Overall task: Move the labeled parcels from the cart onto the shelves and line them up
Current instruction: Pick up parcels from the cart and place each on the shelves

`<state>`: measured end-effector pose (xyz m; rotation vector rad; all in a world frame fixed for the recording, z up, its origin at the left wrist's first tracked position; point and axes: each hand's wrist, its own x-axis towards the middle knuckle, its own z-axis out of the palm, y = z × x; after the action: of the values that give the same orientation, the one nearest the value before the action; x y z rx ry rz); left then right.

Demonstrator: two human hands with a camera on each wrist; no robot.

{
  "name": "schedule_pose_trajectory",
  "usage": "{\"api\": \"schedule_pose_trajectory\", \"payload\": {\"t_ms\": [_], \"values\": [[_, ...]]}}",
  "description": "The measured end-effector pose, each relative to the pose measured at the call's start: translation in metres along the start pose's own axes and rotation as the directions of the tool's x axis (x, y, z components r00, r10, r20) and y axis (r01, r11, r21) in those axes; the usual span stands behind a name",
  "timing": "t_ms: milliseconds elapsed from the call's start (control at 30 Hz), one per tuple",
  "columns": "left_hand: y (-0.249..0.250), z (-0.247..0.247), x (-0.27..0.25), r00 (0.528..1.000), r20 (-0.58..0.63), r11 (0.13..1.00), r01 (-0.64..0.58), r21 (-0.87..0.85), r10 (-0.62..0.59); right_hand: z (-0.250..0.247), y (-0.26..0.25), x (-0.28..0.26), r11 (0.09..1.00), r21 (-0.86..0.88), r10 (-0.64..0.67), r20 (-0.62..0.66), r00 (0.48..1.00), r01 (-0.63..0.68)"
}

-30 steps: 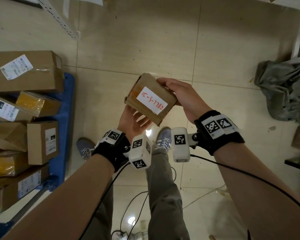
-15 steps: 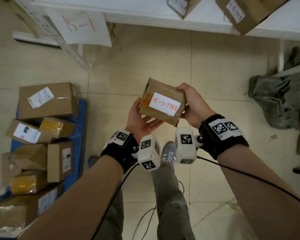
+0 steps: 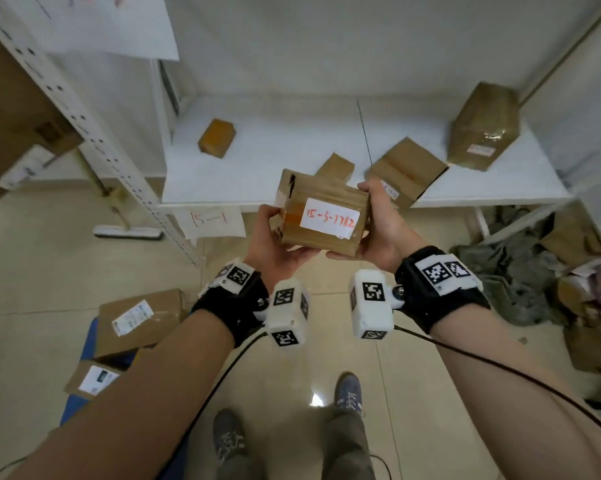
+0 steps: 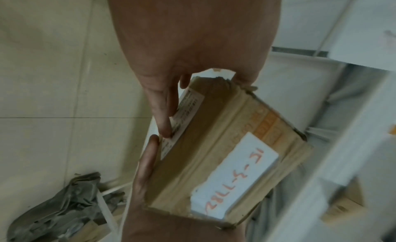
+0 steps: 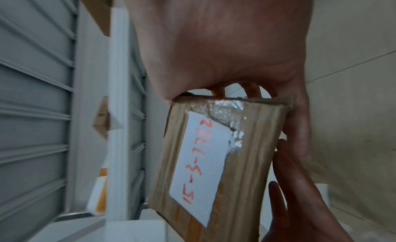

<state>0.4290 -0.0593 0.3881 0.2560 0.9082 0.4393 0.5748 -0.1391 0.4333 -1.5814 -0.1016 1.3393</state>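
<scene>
Parcel [image 3: 321, 216] held in air just short of the shelf [image 3: 257, 174], label up, probably so the code can be checked against the shelf tag [image 3: 210, 220]. Left hand [image 3: 274, 245] cups it from below, right hand [image 3: 378, 226] wraps the far side; fingers of both clamped on it. Shelf carries four boxes, unaligned. Cart [image 3: 84, 386] keeps at least two parcels

Both hands, left [image 3: 274, 244] and right [image 3: 382, 230], raised forward, fingers curled.
</scene>
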Motion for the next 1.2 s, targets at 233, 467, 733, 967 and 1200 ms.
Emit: {"api": "schedule_pose_trajectory", "payload": {"t_ms": [233, 467, 733, 967, 1200], "values": [[0.081, 0.074, -0.084, 0.97, 0.214, 0.987, -0.138, 0.079, 0.118, 0.042, -0.097, -0.085, 0.978, 0.0, -0.207, -0.001, 0.978, 0.207], [0.144, 0.132, -0.158, 0.921, 0.353, 0.944, -0.249, 0.214, 0.163, 0.074, -0.173, -0.18, 0.914, -0.051, -0.404, -0.055, 0.913, 0.402], [0.202, 0.205, -0.241, 0.81, 0.545, 0.889, -0.394, 0.232, 0.216, 0.098, -0.249, -0.274, 0.771, -0.073, -0.637, -0.098, 0.765, 0.633], [0.239, 0.281, -0.311, 0.676, 0.697, 0.815, -0.53, 0.234, 0.24, 0.099, -0.314, -0.346, 0.596, -0.063, -0.797, -0.162, 0.581, 0.8], [0.26, 0.351, -0.344, 0.532, 0.779, 0.702, -0.691, 0.173, 0.332, 0.083, -0.379, -0.376, 0.432, -0.018, -0.893, -0.148, 0.425, 0.902]]}}
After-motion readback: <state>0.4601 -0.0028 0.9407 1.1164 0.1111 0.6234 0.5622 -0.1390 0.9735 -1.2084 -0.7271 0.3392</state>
